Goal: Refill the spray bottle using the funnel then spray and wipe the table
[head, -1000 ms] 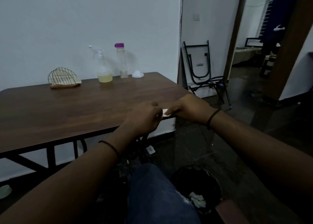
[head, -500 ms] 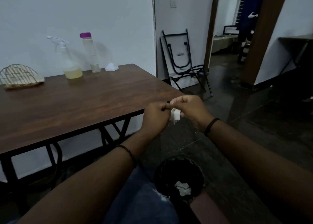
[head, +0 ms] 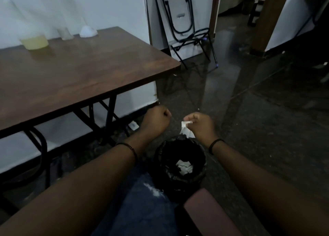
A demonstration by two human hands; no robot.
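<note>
Fingers (head: pixel 191 119) of the right hand (head: pixel 202 127) pinch a crumpled white tissue (head: pixel 186 131), which hangs down from the fingertips. The left hand (head: pixel 156 120) is just beside it, to the left, with its fingers curled into a fist and nothing in it. The two hands do not touch. Both hands are held above a black bin (head: pixel 179 161) on the floor, and more white paper (head: pixel 184 167) lies inside the bin. Each wrist has a thin dark band.

To the left stands the brown table (head: pixel 80 75). At its far edge, by the white wall, is the spray bottle (head: pixel 33 41) with yellow liquid in the bottom. Right of it stands a clear bottle (head: pixel 65 33), and right of that sits the white funnel (head: pixel 88 31), wide end down. They look blurry.
</note>
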